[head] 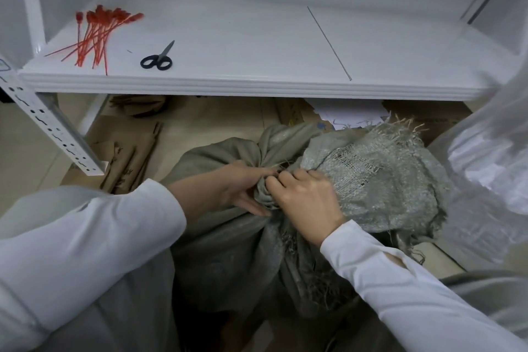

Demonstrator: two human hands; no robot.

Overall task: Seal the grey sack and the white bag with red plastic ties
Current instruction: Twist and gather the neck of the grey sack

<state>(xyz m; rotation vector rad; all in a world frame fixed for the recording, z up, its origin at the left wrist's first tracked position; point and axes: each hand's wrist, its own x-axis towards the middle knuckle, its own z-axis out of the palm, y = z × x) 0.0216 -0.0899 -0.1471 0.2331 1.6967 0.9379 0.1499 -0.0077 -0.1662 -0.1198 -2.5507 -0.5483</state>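
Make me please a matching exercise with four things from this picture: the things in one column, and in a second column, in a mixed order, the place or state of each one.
Things
1. red plastic ties
2. scissors
3. grey sack
4. white bag

Places or states
A. at the right edge of the view, beside the sack
B. in a loose bunch at the left end of the white shelf
C. neck gathered, gripped by the left hand and the right hand
D. on the shelf, black handles toward the person

Pairs: 1-B, 2-D, 3-C, 4-A
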